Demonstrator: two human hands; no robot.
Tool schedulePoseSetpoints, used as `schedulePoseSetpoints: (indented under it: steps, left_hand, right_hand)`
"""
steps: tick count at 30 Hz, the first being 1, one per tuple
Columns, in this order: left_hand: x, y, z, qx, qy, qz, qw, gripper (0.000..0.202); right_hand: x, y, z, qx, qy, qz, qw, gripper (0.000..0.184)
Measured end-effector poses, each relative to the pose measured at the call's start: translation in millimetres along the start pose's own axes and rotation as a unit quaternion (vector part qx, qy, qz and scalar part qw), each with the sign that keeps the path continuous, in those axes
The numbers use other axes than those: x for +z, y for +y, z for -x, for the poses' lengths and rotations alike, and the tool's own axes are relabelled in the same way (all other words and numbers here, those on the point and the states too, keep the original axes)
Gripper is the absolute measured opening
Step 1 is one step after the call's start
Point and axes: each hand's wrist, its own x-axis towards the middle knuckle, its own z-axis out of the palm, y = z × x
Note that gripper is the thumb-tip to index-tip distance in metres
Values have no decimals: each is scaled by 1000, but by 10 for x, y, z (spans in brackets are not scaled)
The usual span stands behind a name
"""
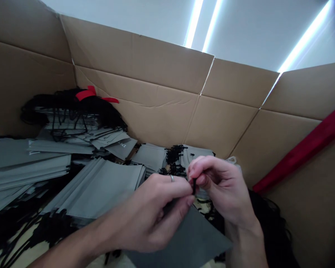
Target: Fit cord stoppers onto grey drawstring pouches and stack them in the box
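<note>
My left hand [153, 212], with a ring on one finger, grips the top edge of a flat grey paper bag [192, 238] that lies under both hands. My right hand [220, 182] is closed in a pinch on a short black cord end [194, 185] right at that edge, fingertips touching those of the left hand. Both hands meet in the lower middle of the view, above the bag.
Stacks of flat grey paper bags [106, 186] with black cord handles [174, 160] lie all around inside tall brown cardboard walls [161, 96]. A far stack carries a red ribbon [86, 93]. A red strip [304, 149] runs along the right wall. Loose black cords [270, 223] pile at right.
</note>
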Motion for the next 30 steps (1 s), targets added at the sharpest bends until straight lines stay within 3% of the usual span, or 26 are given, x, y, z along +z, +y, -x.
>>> schedulePoseSetpoints:
  steps: [1, 6, 10, 21, 24, 27, 30]
  left_hand:
    - [-16, 3, -16, -24, 5, 4, 1000, 32]
    - [-93, 24, -48, -98, 16, -12, 995, 35]
    - [-97, 41, -54, -123, 2, 18, 992, 38]
    - [11, -122, -48, -89, 36, -37, 995, 29]
    - [34, -139, -46, -85, 46, -55, 994, 25]
    - [43, -153, -48, -69, 68, -72, 993, 22]
    - [34, -158, -53, -67, 85, -93, 990, 23]
  right_hand:
    - [-15, -12, -6, -4, 5, 1, 1000, 12]
    - [-57, -61, -21, 5, 4, -13, 1000, 31]
    - [-45, -73, -2, -18, 20, 57, 998, 20]
    - [16, -87, 80, -42, 80, 186, 978, 11]
    - [34, -72, 56, -88, 81, 255, 959, 14]
    - [53, -53, 22, -174, 66, 338, 923, 18]
    - [75, -54, 20, -210, 42, 400, 891, 17]
